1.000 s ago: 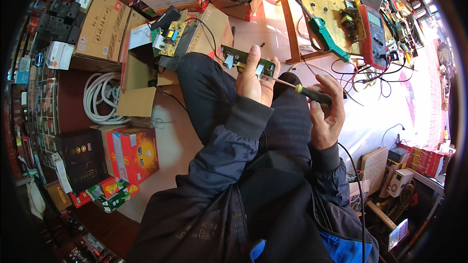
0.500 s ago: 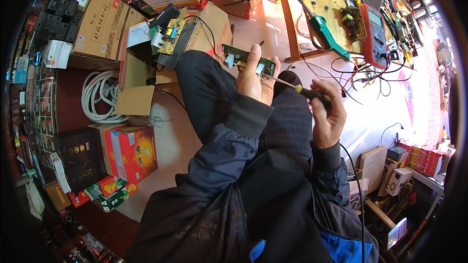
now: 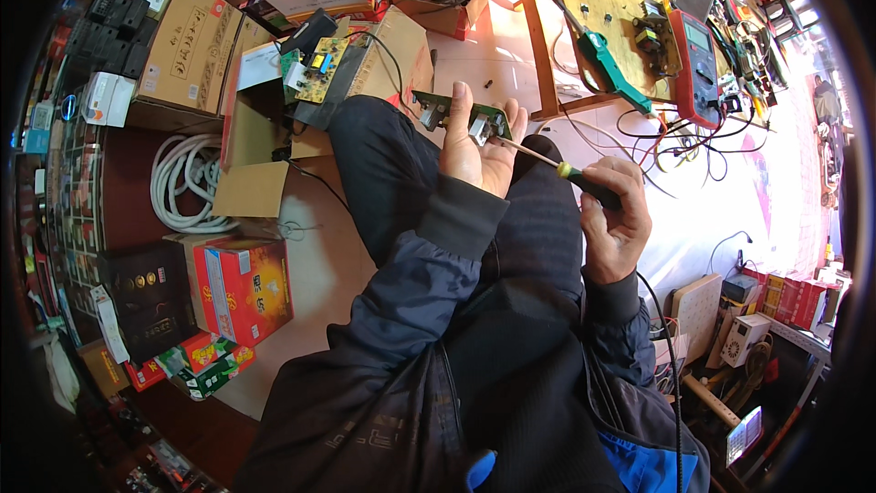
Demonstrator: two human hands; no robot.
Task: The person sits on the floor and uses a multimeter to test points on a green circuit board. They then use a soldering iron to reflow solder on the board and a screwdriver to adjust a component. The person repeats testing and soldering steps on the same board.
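Note:
Above my knees, my left hand grips a narrow green circuit board, thumb across its top and fingers beneath. Silvery metal parts stand on the board. My right hand is closed round the dark handle of a screwdriver, which has a yellow-green collar. Its thin shaft points up and left, and the tip reaches the board's right end, by the fingers of my left hand. Whether the tip sits in a screw is too small to tell.
A yellow-topped wooden bench at the upper right carries a red multimeter, a green tool and tangled leads. Left of my knee, a bare yellow circuit board rests on a cardboard box. A coiled white hose lies near stacked cartons.
The circuit board has tilted in my left hand and moved slightly left. My right hand and the screwdriver have shifted slightly, with the tip still at the board's right end.

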